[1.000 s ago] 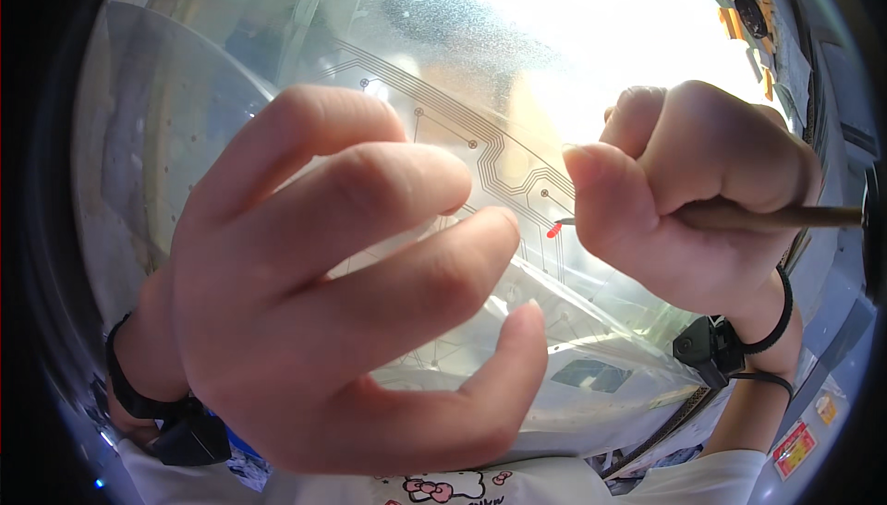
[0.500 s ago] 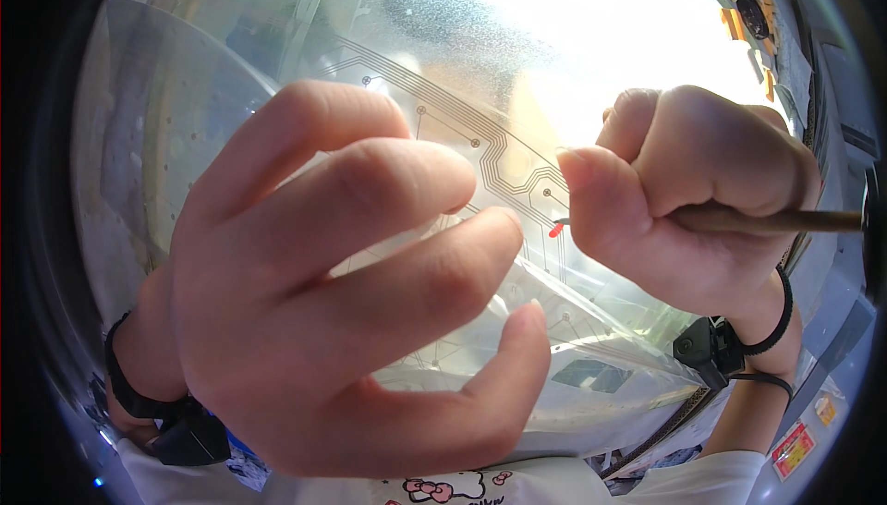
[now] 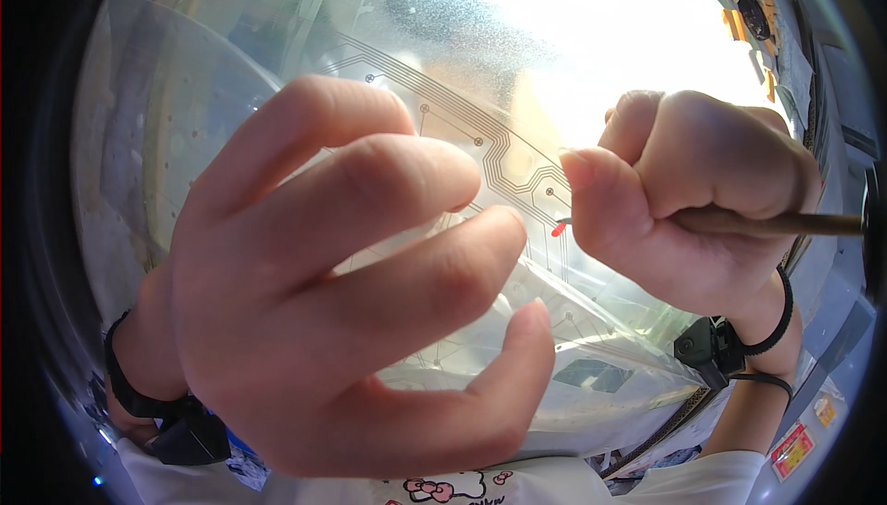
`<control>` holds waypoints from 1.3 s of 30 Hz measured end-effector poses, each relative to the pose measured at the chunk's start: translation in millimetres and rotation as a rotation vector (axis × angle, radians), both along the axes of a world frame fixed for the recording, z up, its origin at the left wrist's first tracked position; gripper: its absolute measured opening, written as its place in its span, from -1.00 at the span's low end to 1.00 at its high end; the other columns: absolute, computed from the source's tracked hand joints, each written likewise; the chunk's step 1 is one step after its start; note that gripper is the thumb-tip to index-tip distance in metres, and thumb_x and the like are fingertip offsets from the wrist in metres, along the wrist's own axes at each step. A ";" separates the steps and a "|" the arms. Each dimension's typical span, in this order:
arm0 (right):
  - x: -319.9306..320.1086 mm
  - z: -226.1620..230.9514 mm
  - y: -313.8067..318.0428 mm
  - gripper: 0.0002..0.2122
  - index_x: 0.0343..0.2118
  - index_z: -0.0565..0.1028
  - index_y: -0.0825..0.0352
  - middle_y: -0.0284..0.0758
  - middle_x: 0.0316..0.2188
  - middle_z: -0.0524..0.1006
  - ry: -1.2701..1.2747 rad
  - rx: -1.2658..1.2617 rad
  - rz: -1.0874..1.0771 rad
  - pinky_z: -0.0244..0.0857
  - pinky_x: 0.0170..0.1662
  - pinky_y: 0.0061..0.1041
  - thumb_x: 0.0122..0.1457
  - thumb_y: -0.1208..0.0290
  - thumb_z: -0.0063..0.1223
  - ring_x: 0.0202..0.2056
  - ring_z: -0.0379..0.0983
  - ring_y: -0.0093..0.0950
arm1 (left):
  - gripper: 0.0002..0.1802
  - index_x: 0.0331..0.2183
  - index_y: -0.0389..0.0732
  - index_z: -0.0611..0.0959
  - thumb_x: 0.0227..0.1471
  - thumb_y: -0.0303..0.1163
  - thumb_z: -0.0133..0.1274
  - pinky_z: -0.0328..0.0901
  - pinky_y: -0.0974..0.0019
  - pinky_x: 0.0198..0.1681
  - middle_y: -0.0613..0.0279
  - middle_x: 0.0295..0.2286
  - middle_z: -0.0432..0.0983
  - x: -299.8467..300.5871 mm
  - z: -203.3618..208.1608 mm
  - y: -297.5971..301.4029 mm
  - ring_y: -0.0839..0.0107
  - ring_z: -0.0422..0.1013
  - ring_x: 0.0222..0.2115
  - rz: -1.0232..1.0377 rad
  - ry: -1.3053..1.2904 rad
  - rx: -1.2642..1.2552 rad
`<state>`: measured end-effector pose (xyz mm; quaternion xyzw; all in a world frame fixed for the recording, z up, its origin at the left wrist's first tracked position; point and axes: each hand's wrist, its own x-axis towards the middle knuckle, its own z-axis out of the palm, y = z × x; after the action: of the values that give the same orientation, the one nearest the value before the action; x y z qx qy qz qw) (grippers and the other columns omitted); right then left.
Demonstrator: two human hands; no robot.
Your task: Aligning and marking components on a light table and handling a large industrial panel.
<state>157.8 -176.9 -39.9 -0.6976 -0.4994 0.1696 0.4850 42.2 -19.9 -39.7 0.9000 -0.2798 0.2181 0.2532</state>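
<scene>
My right hand [image 3: 688,191] is closed around a thin tool with a brown stick handle [image 3: 813,224]. Its slim tip points left from beside my thumb, at a small red spot [image 3: 558,229]; whether the red is on the tip or on the sheet I cannot tell. Under both hands lies a clear plastic sheet with printed dark circuit lines [image 3: 494,154] and small round pads. Close to the camera, my left hand [image 3: 351,292] hovers over the sheet, fingers bent and apart, with nothing seen in it. It hides much of the sheet's middle and left.
Strong light glares on the sheet's far side [image 3: 591,34]. Orange and white scraps [image 3: 739,24] lie at the far right. Another clear sheet [image 3: 185,71] curves up at the left. Both wrists wear black straps with small black devices [image 3: 710,350].
The circuit sheet and my left hand have shifted very slightly to the right. My right hand stays almost still, with its grip on the tool unchanged.
</scene>
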 end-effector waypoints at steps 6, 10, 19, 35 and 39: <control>8.7 2.3 4.0 -0.70 -0.80 0.22 0.27 -0.46 -0.83 0.26 0.075 0.079 0.105 -0.07 -0.77 -0.69 -0.15 0.69 0.09 -0.79 0.13 -0.69 | -0.59 -0.43 -0.07 0.45 -0.52 -0.47 0.16 0.12 0.39 -0.60 0.18 -0.49 0.43 0.5 -0.6 1.6 0.37 0.28 -0.54 -0.005 -0.010 0.012; 9.4 6.8 8.3 -0.69 -0.81 0.22 0.27 -0.46 -0.84 0.26 -0.148 -0.046 0.201 -0.08 -0.78 -0.70 -0.16 0.69 0.10 -0.80 0.12 -0.69 | -0.59 -0.43 -0.07 0.45 -0.52 -0.47 0.16 0.12 0.40 -0.60 0.18 -0.49 0.43 0.6 1.4 2.0 0.37 0.28 -0.54 -0.005 0.005 0.024; 6.8 2.3 5.8 -0.69 -0.81 0.21 0.27 -0.46 -0.86 0.25 -0.135 0.078 0.128 -0.09 -0.79 -0.70 -0.16 0.68 0.10 -0.80 0.12 -0.69 | -0.59 -0.42 -0.05 0.44 -0.49 -0.50 0.16 0.14 0.41 -0.59 0.21 -0.48 0.43 -0.5 2.4 -2.1 0.37 0.29 -0.51 0.028 0.029 0.024; 4.1 3.5 7.5 -0.70 -0.81 0.22 0.28 -0.46 -0.83 0.29 -0.067 0.069 0.144 -0.01 -0.77 -0.71 -0.14 0.67 0.11 -0.78 0.19 -0.68 | -0.57 -0.45 -0.06 0.46 -0.56 -0.55 0.15 0.15 0.40 -0.59 0.22 -0.48 0.42 -2.2 1.1 -2.0 0.37 0.29 -0.51 0.018 0.015 0.013; 6.7 3.4 9.2 -0.70 -0.81 0.23 0.29 -0.45 -0.83 0.30 -0.054 0.067 0.159 0.00 -0.77 -0.71 -0.14 0.67 0.11 -0.78 0.20 -0.67 | -0.57 -0.45 -0.06 0.46 -0.57 -0.55 0.15 0.15 0.41 -0.59 0.22 -0.48 0.42 0.1 1.2 0.5 0.37 0.29 -0.52 0.009 0.008 0.012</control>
<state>164.5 -167.7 -36.6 -0.6432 -0.5715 0.1721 0.4795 42.3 -19.5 -38.5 0.9036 -0.2760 0.2141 0.2479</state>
